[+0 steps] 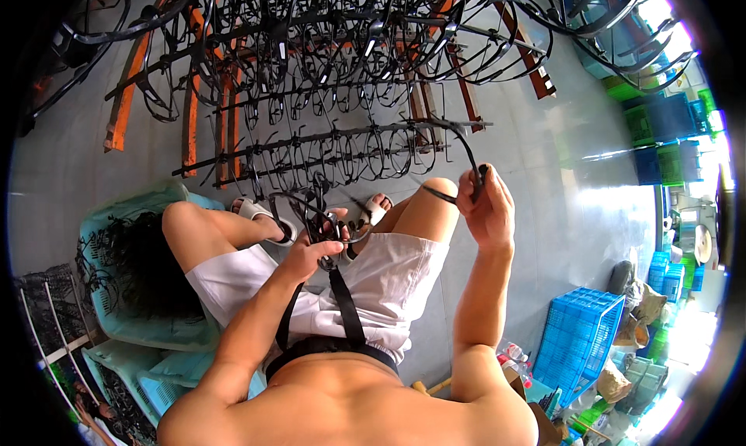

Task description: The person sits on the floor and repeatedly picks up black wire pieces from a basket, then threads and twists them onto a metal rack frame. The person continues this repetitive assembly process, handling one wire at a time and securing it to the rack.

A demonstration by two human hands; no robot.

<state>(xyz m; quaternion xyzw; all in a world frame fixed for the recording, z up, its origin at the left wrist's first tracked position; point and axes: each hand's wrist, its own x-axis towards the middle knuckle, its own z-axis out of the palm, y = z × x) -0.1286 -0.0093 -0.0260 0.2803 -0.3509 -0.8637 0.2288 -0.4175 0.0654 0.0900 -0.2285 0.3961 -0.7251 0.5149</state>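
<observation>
Set above the person's torso [342, 395], the only view, a wide fisheye, looked steeply down and forward. The left hand [312, 252] and right hand [489, 213] were near it, the floor [575, 182] farther off; the rack [191, 127] ran to its top rim.

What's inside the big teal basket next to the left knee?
The teal basket holds a pile of thin black pieces. The pile covers the basket's bottom, so anything underneath can't be seen.
</observation>
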